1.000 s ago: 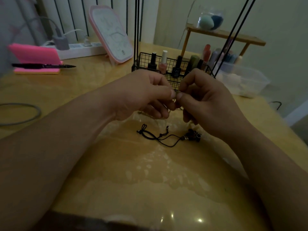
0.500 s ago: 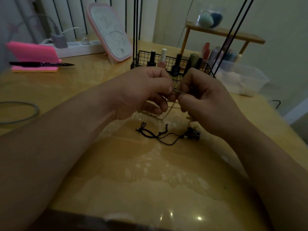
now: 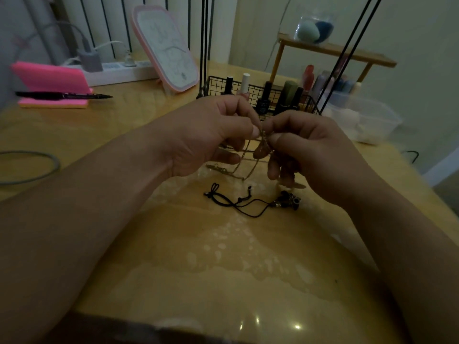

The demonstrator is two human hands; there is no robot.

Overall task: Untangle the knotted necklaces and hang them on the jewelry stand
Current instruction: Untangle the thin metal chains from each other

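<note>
Tabletop [image 3: 149, 244]: yellow, glossy, carries all items.
Jewelry stand [image 3: 205, 43]: black rods rising behind the grips from a wire basket [image 3: 250, 94] of bottles; no necklace seen hanging on them.
Left hand [image 3: 211, 135]: grip pinched on the gold chain [image 3: 248, 155].
Right hand [image 3: 308, 150]: grip pinched on the same chain, thumbs almost touching.
Gold chain: loops droop below the grips to the tabletop; apparently knotted.
Black cord necklace [image 3: 238, 202]: on the tabletop, just below the grips, untouched.
Progress: early; untangling underway, both hangings remain.
</note>
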